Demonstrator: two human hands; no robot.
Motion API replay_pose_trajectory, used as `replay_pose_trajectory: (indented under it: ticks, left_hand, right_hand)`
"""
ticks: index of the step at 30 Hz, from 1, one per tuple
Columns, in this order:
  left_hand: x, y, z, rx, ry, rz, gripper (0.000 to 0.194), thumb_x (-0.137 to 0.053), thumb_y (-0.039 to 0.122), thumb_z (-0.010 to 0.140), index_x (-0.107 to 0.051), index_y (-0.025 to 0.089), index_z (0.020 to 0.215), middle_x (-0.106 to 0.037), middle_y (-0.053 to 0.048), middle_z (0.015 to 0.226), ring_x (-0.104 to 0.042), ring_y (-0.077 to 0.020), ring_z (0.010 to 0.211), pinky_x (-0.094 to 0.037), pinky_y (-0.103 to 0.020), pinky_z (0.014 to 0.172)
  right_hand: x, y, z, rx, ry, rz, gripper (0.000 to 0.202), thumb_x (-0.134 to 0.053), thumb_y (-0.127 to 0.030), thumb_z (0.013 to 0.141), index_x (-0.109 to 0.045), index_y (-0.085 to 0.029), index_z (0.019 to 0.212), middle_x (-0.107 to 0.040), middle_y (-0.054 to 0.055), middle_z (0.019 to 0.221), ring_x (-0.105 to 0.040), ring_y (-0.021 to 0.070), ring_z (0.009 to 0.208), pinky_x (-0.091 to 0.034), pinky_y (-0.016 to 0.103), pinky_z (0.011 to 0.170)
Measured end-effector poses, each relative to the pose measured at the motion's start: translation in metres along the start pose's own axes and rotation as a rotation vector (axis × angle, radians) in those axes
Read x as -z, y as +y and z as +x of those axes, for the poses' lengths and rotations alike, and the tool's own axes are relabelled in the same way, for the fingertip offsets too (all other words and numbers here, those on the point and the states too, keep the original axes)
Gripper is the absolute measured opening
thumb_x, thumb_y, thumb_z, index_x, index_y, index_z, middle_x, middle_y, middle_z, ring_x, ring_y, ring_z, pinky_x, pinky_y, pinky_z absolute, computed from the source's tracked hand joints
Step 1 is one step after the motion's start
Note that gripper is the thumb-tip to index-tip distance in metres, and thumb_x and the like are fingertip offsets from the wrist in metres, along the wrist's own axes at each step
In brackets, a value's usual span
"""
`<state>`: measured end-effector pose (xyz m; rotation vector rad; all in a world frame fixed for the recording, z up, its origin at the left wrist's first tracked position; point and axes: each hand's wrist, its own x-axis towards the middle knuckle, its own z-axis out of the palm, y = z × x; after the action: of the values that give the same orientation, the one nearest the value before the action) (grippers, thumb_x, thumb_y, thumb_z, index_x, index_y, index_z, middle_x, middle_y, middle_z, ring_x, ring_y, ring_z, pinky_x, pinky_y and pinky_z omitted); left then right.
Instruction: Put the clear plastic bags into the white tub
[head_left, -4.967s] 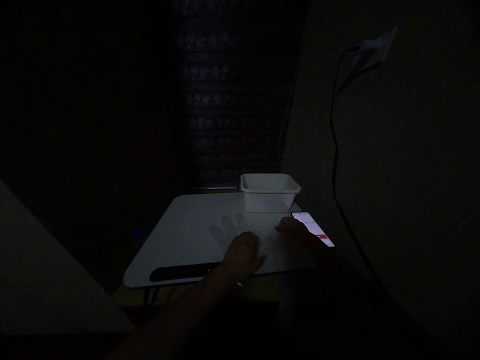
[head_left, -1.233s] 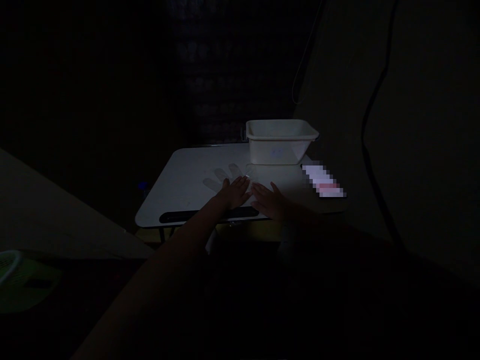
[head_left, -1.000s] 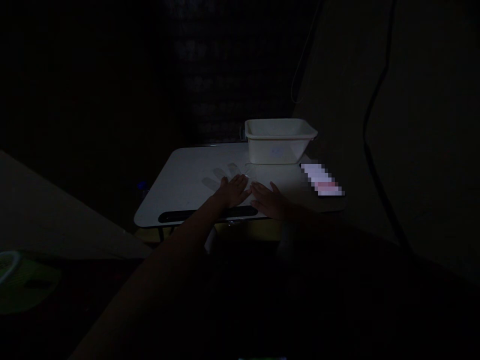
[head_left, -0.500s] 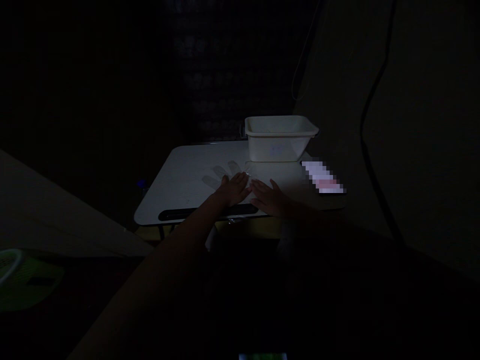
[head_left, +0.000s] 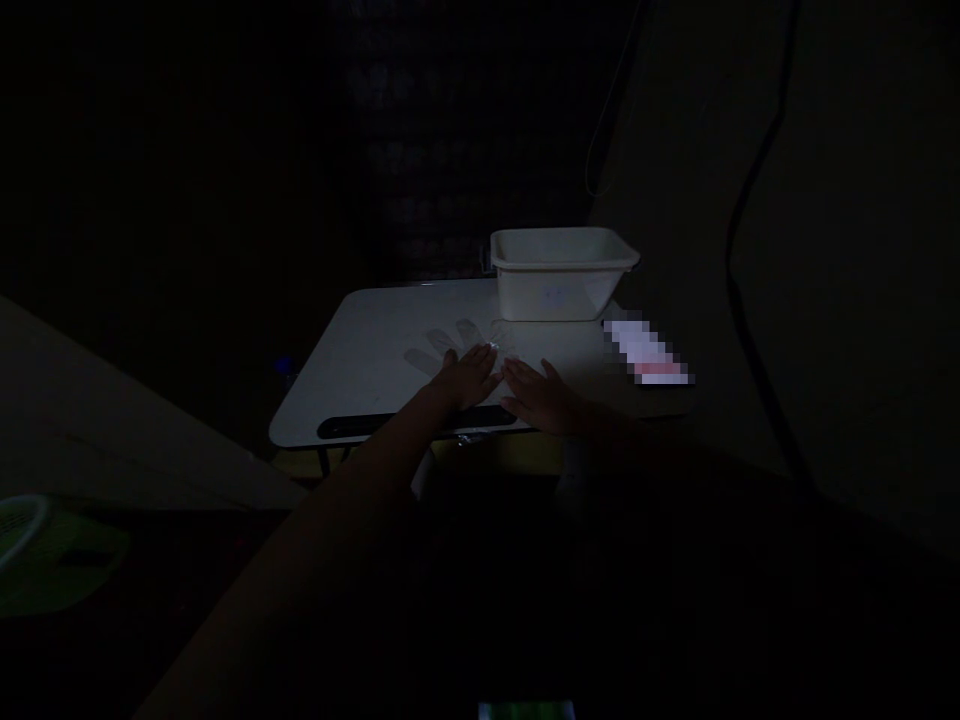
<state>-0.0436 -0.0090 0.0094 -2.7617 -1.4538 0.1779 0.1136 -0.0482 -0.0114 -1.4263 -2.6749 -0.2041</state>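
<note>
My left hand [head_left: 469, 378] lies flat near the front edge of a small white table [head_left: 337, 350], its fingers stretched out. Close beside it, my right hand [head_left: 541, 393] is also flat with its fingers spread. The fingertips of the two hands nearly meet. Under and just beyond them is a thin, clear, shiny plastic sheet or bag [head_left: 496, 345], hard to make out in the dim light. Part of it hangs at the table's front edge. Neither hand grips anything that I can see.
A white tub [head_left: 559, 292] stands at the table's back right. A lit, blurred-out screen [head_left: 647, 352] lies at the right side. A black slot [head_left: 356, 427] runs along the front edge. A green basket [head_left: 67, 560] is at the lower left; a dark cable [head_left: 739, 300] hangs on the right wall.
</note>
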Motion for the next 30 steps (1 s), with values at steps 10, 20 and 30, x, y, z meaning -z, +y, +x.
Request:
replay_pose_trajectory:
  ticks: [10, 20, 30]
  left_hand:
    - [0.006, 0.003, -0.002, 0.015, 0.012, -0.034, 0.057, -0.007, 0.042, 0.084, -0.014, 0.01, 0.131, -0.013, -0.011, 0.138, -0.01, -0.0203, 0.126, -0.015, -0.048, 0.096]
    - [0.002, 0.0, -0.001, -0.008, 0.0, -0.001, 0.057, -0.005, 0.042, 0.084, -0.014, 0.011, 0.131, -0.013, -0.01, 0.139, -0.01, -0.0201, 0.126, -0.016, -0.047, 0.095]
    - [0.013, -0.008, -0.011, 0.18, 0.112, 0.008, 0.052, -0.015, 0.04, 0.083, -0.025, 0.016, 0.128, -0.024, -0.01, 0.136, -0.02, -0.025, 0.123, -0.019, -0.05, 0.093]
  right_hand:
    - [0.004, 0.003, 0.003, -0.02, 0.069, 0.005, 0.052, -0.017, -0.039, 0.085, -0.031, -0.009, 0.125, -0.029, 0.014, 0.134, -0.024, 0.0225, 0.123, -0.018, 0.049, 0.095]
    - [0.0, 0.001, 0.001, -0.006, -0.01, -0.011, 0.055, -0.017, -0.042, 0.084, -0.032, -0.009, 0.125, -0.028, 0.015, 0.134, -0.024, 0.0224, 0.123, -0.021, 0.05, 0.095]
    - [0.012, 0.003, 0.008, -0.001, 0.054, 0.026, 0.049, -0.017, -0.04, 0.085, -0.035, -0.014, 0.123, -0.035, 0.012, 0.131, -0.03, 0.021, 0.12, -0.018, 0.05, 0.096]
